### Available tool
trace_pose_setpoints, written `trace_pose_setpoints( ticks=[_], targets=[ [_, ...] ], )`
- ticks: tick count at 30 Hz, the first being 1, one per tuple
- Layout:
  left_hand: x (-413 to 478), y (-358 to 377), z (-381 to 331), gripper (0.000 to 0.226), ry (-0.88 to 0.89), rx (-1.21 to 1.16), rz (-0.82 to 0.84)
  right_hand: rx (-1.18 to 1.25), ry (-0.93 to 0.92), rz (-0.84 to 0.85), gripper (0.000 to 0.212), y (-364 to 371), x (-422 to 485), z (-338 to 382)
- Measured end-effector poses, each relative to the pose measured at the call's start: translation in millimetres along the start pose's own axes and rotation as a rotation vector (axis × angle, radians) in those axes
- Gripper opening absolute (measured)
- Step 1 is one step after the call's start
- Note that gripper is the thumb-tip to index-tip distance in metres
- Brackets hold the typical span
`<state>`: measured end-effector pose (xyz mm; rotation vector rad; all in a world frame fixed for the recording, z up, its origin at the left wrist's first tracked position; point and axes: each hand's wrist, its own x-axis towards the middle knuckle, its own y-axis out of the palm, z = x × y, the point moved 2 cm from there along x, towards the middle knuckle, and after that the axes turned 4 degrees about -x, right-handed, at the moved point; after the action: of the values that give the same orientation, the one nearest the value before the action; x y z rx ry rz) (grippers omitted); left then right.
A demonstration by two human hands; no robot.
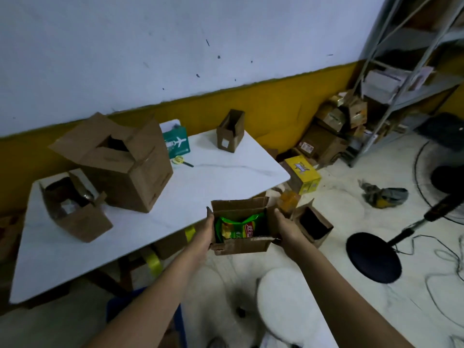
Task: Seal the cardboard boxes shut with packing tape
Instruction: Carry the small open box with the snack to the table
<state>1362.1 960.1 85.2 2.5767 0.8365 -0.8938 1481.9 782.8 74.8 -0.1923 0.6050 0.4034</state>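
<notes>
I hold a small open cardboard box (241, 246) in the air just off the near right edge of the white table (221, 172). A green snack packet (238, 226) lies inside it and its flaps stand up. My left hand (204, 231) grips the box's left side, and my right hand (286, 228) grips its right side. On the table stand a large open box (120, 162), a smaller open box (75, 209) at the left and a narrow upright box (230, 131) at the back. Yellow tape rolls (153, 261) sit under the table edge.
A green packet (177, 143) and a yellow-handled tool (182, 161) lie near the table's back. On the floor are an open box (312, 223), a yellow carton (302, 173), piled boxes by a metal shelf (391, 96), a fan base (374, 257), cables and a white stool (288, 305).
</notes>
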Motion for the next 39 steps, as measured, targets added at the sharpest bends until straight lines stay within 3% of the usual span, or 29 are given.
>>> trace_pose_setpoints(
  ticks=[8, 14, 26, 30, 39],
  targets=[
    [89.1, -17.7, -77.8, 0.07, 0.014, 0.009, 0.028, 0.019, 0.035, 0.014, 0.052, 37.5, 91.2, 64.6],
    [151.5, -16.3, -120.9, 0.06, -0.001, 0.008, -0.024, -0.085, 0.077, 0.011, 0.051, 61.0, 171.2, 106.6],
    [318.9, 0.0, -219.8, 0.059, -0.094, -0.07, -0.188, -0.189, 0.144, 0.2, 0.059, 94.4, 359.3, 204.8],
    [360.1, 2.7, -237.1, 0.05, -0.146, -0.118, -0.256, -0.227, 0.179, 0.219, 0.057, 105.8, 405.7, 229.0],
    [427.9, -10.1, -256.7, 0.052, -0.199, -0.178, -0.322, -0.301, 0.205, 0.288, 0.064, 134.8, 474.3, 246.5]
  ],
)
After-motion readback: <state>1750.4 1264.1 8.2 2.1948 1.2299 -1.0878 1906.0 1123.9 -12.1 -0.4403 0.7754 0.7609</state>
